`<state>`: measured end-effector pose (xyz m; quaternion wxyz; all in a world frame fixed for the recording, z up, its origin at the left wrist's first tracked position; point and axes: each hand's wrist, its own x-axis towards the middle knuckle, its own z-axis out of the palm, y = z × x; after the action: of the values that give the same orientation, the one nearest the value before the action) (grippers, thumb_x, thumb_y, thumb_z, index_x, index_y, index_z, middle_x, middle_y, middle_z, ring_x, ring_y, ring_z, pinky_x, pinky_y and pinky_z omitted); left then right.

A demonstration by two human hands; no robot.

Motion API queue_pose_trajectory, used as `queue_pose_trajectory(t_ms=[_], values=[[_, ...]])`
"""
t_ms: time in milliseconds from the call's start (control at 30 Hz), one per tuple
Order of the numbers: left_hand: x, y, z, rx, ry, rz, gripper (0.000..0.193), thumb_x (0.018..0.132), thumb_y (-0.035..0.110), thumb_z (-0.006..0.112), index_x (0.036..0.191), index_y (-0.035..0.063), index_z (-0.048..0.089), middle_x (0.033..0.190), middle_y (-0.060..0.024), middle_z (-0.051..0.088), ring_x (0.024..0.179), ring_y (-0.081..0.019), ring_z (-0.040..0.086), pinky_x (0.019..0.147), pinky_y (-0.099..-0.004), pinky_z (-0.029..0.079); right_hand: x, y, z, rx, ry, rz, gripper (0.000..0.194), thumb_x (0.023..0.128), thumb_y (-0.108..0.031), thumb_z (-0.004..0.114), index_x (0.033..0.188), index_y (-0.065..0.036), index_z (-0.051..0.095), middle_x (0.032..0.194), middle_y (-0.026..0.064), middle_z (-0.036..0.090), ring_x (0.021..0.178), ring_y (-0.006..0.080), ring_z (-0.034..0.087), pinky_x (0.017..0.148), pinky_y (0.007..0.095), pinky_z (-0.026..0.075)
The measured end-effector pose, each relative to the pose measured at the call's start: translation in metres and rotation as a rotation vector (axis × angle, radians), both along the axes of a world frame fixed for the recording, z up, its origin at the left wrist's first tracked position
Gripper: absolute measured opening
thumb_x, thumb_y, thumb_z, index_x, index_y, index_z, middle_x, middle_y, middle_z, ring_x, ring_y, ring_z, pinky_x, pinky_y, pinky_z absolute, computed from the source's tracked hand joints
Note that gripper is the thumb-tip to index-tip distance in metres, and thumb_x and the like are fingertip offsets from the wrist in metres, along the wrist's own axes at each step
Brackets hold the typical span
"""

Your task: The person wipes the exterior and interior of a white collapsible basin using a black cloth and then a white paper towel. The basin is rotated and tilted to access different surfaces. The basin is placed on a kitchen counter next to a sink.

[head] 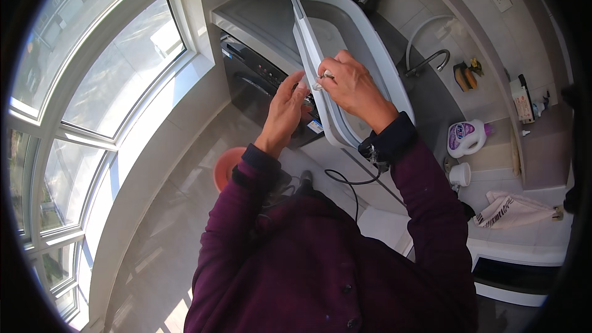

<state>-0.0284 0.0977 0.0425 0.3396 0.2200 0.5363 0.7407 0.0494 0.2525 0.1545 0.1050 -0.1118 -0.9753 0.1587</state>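
Note:
A long white-and-grey plastic tub (379, 41) lies across the dark counter before me. My right hand (351, 85) is over its near side, fingers pinched around a small crumpled white wad (319, 84), perhaps tissue or cloth. Just outside the tub's left rim is my left hand (286, 111), its thumb and fingers apart and nothing visible between them. The fingertips of both hands are close together, with a small gap. Part of the wad is hidden behind my right fingers.
Below the counter (259, 18) stands a dark front-loading appliance (252, 74). A curved faucet (428, 62), a detergent bottle (465, 138) and a white cup (459, 175) are at right. An orange basin (226, 166) sits on the floor. A black cable (342, 176) hangs near my right sleeve.

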Motion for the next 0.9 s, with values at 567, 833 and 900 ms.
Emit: queue_pose_trajectory(t_ms=[567, 833, 900], values=[[-0.053, 0.093, 0.004, -0.354, 0.681, 0.253, 0.040, 0.093, 0.019, 0.065, 0.117, -0.0096, 0.051, 0.118, -0.0388, 0.063, 0.106, -0.0581, 0.064, 0.093, -0.0596, 0.054, 0.167, -0.050, -0.013, 0.121, 0.088, 0.121, 0.020, 0.076, -0.002, 0.077, 0.092, -0.008, 0.067, 0.098, 0.0087, 0.057, 0.082, 0.0280, 0.067, 0.065, 0.0407, 0.056], [-0.055, 0.078, 0.003, -0.286, 0.669, 0.224, 0.044, 0.090, 0.015, 0.064, 0.126, -0.0095, 0.057, 0.118, -0.0364, 0.067, 0.111, -0.0535, 0.065, 0.098, -0.0557, 0.053, 0.242, 0.006, -0.034, 0.031, 0.266, -0.035, 0.031, 0.071, 0.008, 0.080, 0.098, -0.005, 0.071, 0.107, 0.0103, 0.060, 0.087, 0.0290, 0.068, 0.075, 0.0389, 0.057], [-0.055, 0.077, 0.004, -0.301, 0.639, 0.225, 0.049, 0.090, 0.014, 0.065, 0.132, -0.0091, 0.057, 0.119, -0.0349, 0.069, 0.111, -0.0507, 0.068, 0.097, -0.0535, 0.055, 0.247, 0.018, -0.037, -0.051, 0.277, -0.042, 0.028, 0.076, 0.008, 0.080, 0.100, -0.004, 0.072, 0.108, 0.0114, 0.062, 0.092, 0.0296, 0.069, 0.078, 0.0379, 0.058]])
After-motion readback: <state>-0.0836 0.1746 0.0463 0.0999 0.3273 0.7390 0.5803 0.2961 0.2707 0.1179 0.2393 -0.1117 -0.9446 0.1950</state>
